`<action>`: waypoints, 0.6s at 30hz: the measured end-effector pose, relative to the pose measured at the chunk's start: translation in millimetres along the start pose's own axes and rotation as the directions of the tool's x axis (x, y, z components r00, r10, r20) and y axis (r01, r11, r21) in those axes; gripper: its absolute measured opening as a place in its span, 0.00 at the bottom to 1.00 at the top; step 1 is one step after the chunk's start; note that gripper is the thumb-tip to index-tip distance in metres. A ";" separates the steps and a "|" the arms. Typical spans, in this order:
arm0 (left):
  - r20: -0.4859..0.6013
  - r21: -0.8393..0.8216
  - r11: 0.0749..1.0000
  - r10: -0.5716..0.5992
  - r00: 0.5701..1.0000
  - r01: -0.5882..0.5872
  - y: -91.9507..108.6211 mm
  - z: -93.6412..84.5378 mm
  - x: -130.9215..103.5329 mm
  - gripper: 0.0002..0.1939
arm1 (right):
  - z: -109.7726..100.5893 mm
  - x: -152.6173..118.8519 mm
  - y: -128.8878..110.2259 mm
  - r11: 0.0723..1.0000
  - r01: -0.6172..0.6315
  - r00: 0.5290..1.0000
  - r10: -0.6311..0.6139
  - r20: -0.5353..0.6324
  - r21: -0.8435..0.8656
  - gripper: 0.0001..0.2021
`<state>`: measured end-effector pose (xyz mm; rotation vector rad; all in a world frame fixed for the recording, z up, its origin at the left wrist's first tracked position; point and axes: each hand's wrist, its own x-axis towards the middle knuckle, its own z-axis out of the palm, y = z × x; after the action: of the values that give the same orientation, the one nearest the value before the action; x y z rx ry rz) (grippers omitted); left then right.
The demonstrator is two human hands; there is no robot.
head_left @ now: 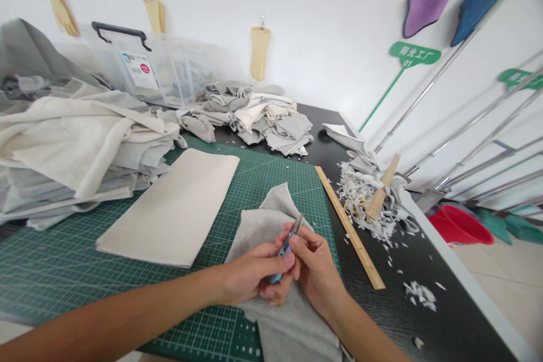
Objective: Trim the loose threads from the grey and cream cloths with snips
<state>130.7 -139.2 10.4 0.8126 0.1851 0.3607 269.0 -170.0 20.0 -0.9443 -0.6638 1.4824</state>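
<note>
Both hands meet over the grey cloth (275, 271) on the green cutting mat (63, 271) — left hand (248, 280) and right hand (316, 268) jointly pinch small blue-handled snips (285, 249), blades up.

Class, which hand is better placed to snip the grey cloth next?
Probably the right hand: its fingers sit by the blades of the small blue snips above the grey cloth, while the left hand grips the handle end.
</note>
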 end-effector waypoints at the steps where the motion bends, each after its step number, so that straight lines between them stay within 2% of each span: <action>1: 0.004 -0.001 1.000 -0.003 1.000 0.003 0.3 0.1 0.0 0.14 | 0.5 -0.4 -0.2 1.000 0.000 1.000 0.000 -0.001 -0.001 0.14; 12: 0.011 -0.026 0.999 -0.020 1.000 0.021 -0.7 -3.1 0.4 0.15 | 3.0 -4.0 -0.9 0.999 -0.012 1.000 0.013 -0.011 0.042 0.15; 18: -0.024 -0.065 0.996 -0.059 0.998 0.057 7.8 8.0 -9.7 0.14 | 10.0 -6.8 -2.2 0.997 -0.045 0.999 0.044 0.014 0.064 0.15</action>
<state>122.2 -143.4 21.8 0.7382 0.2205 0.3209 261.4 -175.2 28.1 -0.9062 -0.6042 1.5409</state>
